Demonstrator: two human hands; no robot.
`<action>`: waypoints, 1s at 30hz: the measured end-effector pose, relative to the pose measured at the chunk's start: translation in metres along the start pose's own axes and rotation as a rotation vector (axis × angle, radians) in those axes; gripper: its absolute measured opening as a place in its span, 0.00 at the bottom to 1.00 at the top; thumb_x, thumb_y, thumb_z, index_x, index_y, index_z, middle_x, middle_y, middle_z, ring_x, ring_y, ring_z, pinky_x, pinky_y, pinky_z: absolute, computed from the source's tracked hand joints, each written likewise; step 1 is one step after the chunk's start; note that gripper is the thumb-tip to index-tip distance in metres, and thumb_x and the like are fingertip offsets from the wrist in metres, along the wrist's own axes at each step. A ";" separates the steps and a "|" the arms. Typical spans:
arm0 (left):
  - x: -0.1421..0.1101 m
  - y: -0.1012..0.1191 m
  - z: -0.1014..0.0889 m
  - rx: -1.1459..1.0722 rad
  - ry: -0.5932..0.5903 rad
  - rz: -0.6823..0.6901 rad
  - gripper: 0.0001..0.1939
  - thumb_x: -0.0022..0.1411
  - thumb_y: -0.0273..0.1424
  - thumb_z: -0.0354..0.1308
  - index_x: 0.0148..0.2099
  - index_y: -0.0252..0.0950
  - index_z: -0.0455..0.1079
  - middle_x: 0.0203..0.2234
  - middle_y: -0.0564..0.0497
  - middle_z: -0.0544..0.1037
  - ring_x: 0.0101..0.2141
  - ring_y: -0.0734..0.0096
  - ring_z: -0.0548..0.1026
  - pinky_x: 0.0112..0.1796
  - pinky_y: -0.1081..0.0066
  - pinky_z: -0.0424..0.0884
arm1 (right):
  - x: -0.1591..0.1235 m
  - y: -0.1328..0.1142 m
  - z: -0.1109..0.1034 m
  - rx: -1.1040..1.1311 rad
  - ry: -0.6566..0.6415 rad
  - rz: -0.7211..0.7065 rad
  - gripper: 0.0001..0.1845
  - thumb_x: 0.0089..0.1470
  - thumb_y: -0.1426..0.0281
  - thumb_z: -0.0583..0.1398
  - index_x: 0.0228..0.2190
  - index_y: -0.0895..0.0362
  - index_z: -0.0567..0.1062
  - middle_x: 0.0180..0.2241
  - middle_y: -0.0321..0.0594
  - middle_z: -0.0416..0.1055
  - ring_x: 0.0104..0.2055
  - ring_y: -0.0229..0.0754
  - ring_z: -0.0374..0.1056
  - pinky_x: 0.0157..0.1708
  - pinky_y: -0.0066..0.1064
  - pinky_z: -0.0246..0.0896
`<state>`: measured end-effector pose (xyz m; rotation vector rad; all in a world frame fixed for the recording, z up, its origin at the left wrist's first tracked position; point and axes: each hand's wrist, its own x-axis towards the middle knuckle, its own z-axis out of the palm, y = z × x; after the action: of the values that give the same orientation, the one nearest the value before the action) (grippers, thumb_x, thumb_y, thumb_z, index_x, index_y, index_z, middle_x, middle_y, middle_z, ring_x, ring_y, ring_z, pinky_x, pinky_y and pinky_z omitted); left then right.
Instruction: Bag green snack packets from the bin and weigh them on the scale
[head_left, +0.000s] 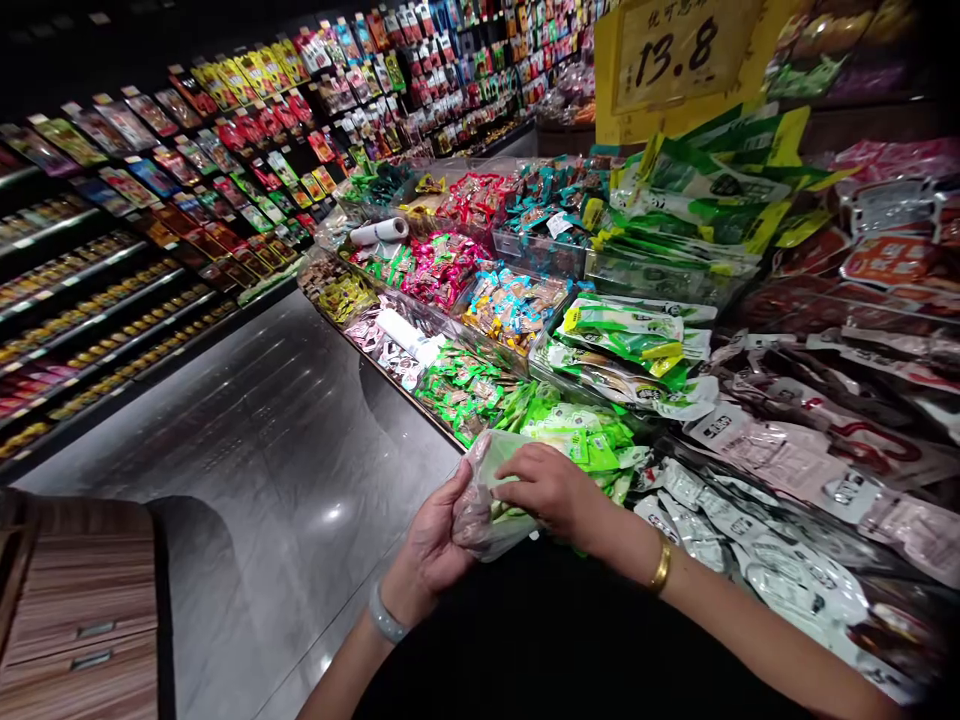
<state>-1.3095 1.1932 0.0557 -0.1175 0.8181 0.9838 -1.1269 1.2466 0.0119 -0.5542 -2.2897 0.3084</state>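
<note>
Hands, left hand (439, 540) and right hand (551, 490), pinched a clear plastic bag (480, 515) at the display counter (390, 375)'s front edge, beside open aisle floor (277, 460).

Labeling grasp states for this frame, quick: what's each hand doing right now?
Left hand: closed on the clear plastic bag, gripping it from below.
Right hand: fingers closed on the same bag's top edge.

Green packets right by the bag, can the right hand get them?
Probably yes. The right hand rests on the bag, the green packets lie just beyond its fingers, and nothing covers them.
</note>
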 end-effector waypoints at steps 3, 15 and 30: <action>-0.005 0.004 -0.003 -0.016 -0.021 0.040 0.16 0.71 0.34 0.50 0.55 0.32 0.71 0.27 0.47 0.80 0.26 0.67 0.79 0.30 0.69 0.79 | -0.009 0.020 -0.001 0.125 0.196 0.165 0.08 0.63 0.69 0.59 0.42 0.51 0.79 0.44 0.40 0.78 0.47 0.44 0.71 0.49 0.41 0.64; -0.025 0.023 -0.008 0.013 0.016 0.155 0.18 0.73 0.34 0.45 0.54 0.34 0.72 0.27 0.48 0.80 0.27 0.67 0.80 0.33 0.65 0.81 | -0.101 0.113 0.075 -0.133 -0.366 0.827 0.36 0.53 0.64 0.66 0.61 0.55 0.67 0.66 0.51 0.60 0.69 0.54 0.53 0.68 0.52 0.42; 0.008 0.044 0.101 0.127 -0.160 0.172 0.16 0.71 0.35 0.50 0.52 0.35 0.74 0.28 0.47 0.79 0.22 0.71 0.76 0.24 0.72 0.76 | -0.100 0.106 0.019 0.058 0.370 1.093 0.27 0.64 0.56 0.50 0.52 0.60 0.75 0.45 0.50 0.79 0.46 0.51 0.75 0.45 0.41 0.68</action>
<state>-1.2848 1.2687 0.1331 0.1414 0.7495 1.0848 -1.0461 1.2912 -0.1032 -1.6441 -1.4296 0.7046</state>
